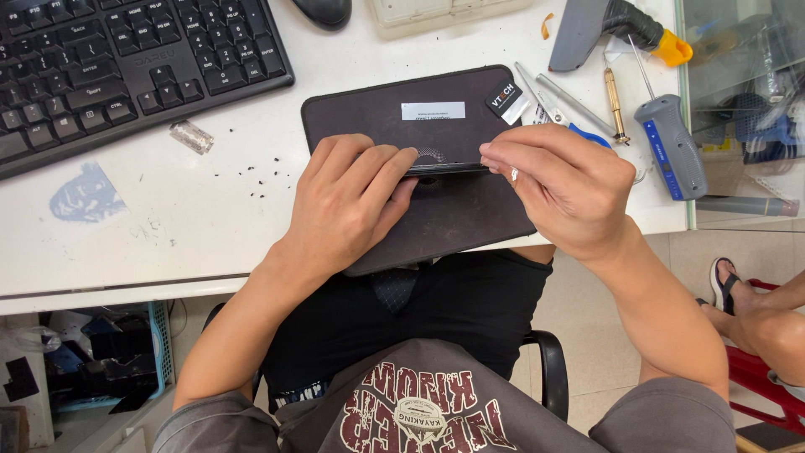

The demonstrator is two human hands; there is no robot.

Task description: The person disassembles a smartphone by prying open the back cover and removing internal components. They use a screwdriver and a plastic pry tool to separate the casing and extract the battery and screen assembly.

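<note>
A thin dark phone point(449, 169) stands on its long edge at the middle of the frame, its long axis running left to right across a dark mat point(394, 113). Both hands meet on it. The left hand point(352, 197) lies over its left end, fingers point(381, 168) flat and close together, pressing down on the top edge so that most of that half is hidden. The right hand point(562, 180) comes in from the right, its fingers point(503, 155) pinched narrow on the right end; something small and pale shows at the fingertips, too small to tell what. Neither hand is nearer: each covers one end, and only a short stretch of edge shows between them.

The mat is a matt, rounded rectangle with a fine cloth-like weave, and its lower edge overhangs the front of the white tabletop point(210, 218). The tabletop is smooth and scuffed, with black specks scattered left of the mat and a blue stain at the left.

A black plastic keyboard point(126, 67) fills the upper left. A thin metal blade point(192, 136) lies just below it. At the upper right lie metal tweezers point(541, 101), a brass-tipped tool point(615, 105) and a grey, ribbed screwdriver point(671, 143) with a slim steel shaft.
</note>
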